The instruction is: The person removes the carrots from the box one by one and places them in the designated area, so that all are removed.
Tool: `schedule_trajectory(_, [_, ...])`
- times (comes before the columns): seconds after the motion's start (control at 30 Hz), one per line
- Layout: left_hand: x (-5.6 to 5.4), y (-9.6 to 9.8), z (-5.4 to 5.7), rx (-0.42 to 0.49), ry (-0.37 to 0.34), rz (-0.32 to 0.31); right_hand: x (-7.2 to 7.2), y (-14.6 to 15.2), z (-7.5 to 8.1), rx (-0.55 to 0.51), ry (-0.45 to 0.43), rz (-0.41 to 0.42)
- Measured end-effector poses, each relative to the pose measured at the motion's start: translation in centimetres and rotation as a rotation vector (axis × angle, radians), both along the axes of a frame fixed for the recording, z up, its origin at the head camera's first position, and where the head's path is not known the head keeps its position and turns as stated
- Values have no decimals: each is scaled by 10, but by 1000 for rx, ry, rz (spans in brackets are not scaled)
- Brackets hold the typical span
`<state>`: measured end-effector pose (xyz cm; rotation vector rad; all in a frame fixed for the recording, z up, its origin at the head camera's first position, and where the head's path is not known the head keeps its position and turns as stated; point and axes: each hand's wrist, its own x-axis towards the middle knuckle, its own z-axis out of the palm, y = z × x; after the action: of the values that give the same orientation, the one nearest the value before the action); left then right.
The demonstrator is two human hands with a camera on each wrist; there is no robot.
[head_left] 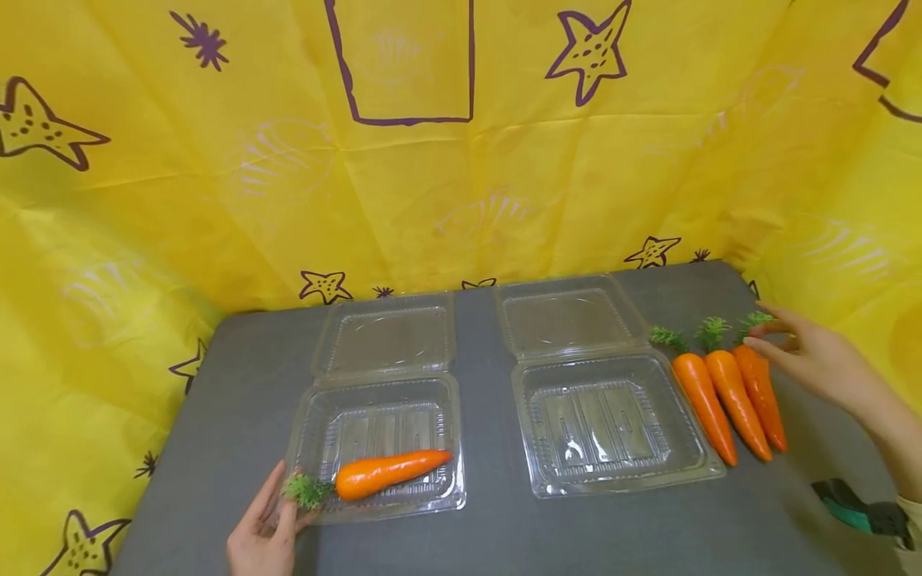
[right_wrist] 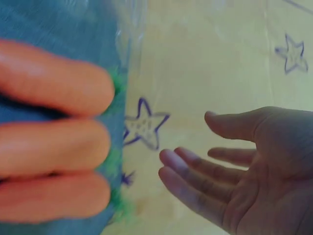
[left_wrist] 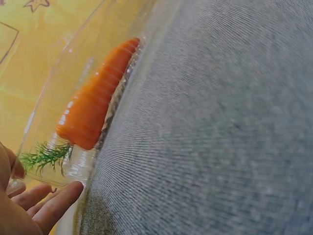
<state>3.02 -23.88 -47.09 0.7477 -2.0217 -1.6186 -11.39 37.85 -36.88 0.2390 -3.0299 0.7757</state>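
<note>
In the head view, one orange carrot (head_left: 389,472) with feathery green leaves (head_left: 308,490) lies across the front of the left clear plastic container (head_left: 461,448). My left hand (head_left: 265,524) is at that container's front left corner, its fingers extended along the rim beside the leaves; the left wrist view shows the fingertips (left_wrist: 73,190) right by the clear wall. Three more carrots (head_left: 735,400) lie side by side at the right, leaves pointing away. Over the leaves of the rightmost one hovers my right hand (head_left: 821,356), fingers loosely spread and holding nothing in the right wrist view.
A second clear container (head_left: 536,448) stands right of the first, its lid (head_left: 569,320) folded back like the left one's lid (head_left: 389,336). Grey cloth (head_left: 230,416) covers the table. A yellow patterned curtain (head_left: 403,200) hangs behind. A dark and teal object (head_left: 850,512) shows near the right forearm.
</note>
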Motion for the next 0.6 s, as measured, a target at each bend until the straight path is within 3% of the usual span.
schedule_trajectory(0.13, [0, -1, 0, 0, -25, -6, -4, -23, 11, 1, 49, 71])
schedule_trajectory(0.4, [1, -1, 1, 44, 13, 3, -6, -71, 24, 32, 147, 169])
schedule_trajectory(0.6, [1, -1, 2, -36, -57, 2, -8, -101, 28, -25, 155, 212])
